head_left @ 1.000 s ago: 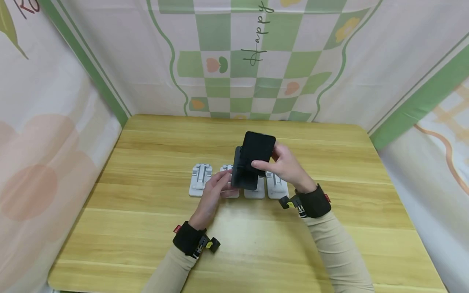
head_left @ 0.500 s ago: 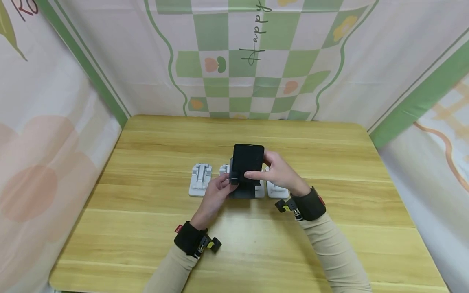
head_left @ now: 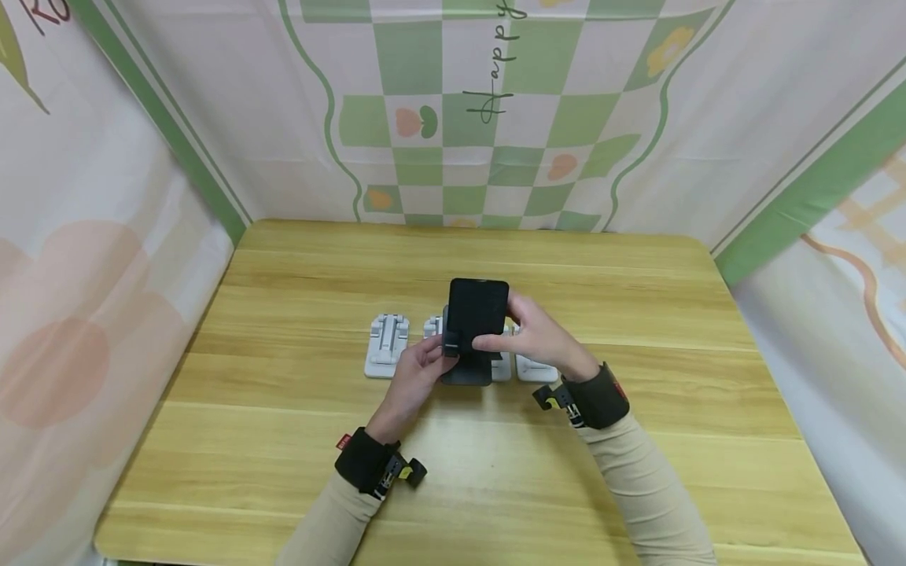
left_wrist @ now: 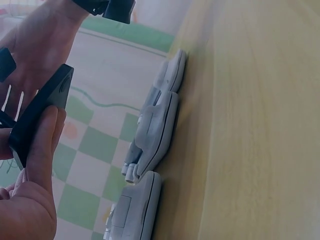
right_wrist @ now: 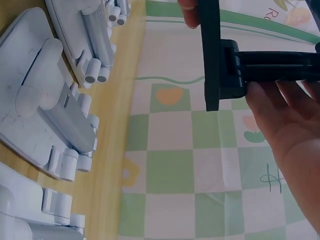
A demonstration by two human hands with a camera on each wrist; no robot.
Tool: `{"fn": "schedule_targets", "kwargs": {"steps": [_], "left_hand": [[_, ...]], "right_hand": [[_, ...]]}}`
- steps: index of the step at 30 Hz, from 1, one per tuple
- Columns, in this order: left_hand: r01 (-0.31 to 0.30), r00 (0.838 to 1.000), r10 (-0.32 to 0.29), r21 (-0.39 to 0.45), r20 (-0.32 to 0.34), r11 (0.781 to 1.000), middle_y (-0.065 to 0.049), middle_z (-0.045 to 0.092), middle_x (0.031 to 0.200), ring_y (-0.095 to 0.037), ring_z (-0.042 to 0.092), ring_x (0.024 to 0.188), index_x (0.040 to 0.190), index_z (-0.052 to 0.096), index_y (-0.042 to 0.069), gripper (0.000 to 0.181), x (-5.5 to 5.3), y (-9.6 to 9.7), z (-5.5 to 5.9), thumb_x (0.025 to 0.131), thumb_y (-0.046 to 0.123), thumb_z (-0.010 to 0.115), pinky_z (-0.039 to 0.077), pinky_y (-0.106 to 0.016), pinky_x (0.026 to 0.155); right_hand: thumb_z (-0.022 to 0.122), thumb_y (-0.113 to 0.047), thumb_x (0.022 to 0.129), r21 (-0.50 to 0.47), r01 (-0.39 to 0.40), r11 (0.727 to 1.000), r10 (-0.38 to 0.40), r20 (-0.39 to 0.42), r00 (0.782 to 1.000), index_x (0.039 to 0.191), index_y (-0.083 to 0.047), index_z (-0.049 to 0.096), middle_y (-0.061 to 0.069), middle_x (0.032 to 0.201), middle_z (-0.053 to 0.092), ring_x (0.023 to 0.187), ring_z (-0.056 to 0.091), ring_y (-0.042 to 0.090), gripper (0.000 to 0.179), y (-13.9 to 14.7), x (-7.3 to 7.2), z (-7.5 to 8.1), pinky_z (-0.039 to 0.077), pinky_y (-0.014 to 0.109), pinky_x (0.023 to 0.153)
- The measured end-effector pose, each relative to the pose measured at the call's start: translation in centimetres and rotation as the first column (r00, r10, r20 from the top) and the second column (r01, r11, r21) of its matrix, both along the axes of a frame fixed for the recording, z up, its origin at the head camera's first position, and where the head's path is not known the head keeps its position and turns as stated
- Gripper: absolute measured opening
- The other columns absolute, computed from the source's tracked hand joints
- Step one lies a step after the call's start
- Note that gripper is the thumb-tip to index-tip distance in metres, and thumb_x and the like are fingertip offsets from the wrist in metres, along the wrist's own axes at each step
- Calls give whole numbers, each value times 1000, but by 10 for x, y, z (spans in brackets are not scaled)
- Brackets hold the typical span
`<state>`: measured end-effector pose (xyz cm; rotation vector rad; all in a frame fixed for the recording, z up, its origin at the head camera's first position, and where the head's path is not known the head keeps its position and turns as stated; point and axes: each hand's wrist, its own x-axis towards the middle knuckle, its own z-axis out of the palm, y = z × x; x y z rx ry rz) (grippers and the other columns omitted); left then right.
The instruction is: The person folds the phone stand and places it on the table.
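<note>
Both hands hold a black folding phone stand (head_left: 477, 310), unfolded, over the middle of the row of white stands. My left hand (head_left: 418, 373) pinches the edge of its base (left_wrist: 42, 110) between thumb and fingers. On the other side, my right hand (head_left: 541, 334) grips the upper plate, thumb across the front and fingers behind. The right wrist view shows the stand's arm (right_wrist: 280, 65) reaching from the hinge by the base towards the right hand's fingers (right_wrist: 265, 100). Folded white phone stands (head_left: 387, 346) lie in a row beneath, partly hidden by the black one.
The wooden table (head_left: 297, 456) carries the white stands near its middle. A printed curtain (head_left: 410, 59) hangs behind its far edge, with more cloth along both sides. Each wrist wears a black band (head_left: 364, 464) with a small camera mount.
Over the second, the black stand came nearer the body and slightly left, its upper plate turning straighter. During the last half second, hands and stand have hardly moved.
</note>
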<state>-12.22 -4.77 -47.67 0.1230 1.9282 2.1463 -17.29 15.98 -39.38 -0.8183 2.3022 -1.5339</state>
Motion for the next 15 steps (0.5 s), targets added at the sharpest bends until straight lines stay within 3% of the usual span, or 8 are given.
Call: {"fn": "schedule_targets", "kwargs": {"steps": [8, 15], "left_hand": [[5, 1000, -6, 4, 14, 1000, -9, 67, 117, -13, 58, 111, 133, 50, 3, 61, 0, -1, -1, 86, 40, 64, 39, -40, 104], [32, 999, -33, 28, 19, 999, -7, 67, 118, -13, 57, 113, 134, 50, 7, 57, 1, -2, -3, 88, 40, 61, 43, -38, 101]], "right_hand": [[75, -21, 78, -5, -28, 1000, 28, -33, 999, 129, -10, 51, 5, 123, 58, 111, 49, 18, 57, -1, -1, -6, 40, 46, 96], [76, -14, 77, 5, -8, 1000, 9, -67, 998, 127, -8, 53, 6, 121, 59, 111, 51, 17, 55, -3, -2, -8, 42, 43, 96]]}}
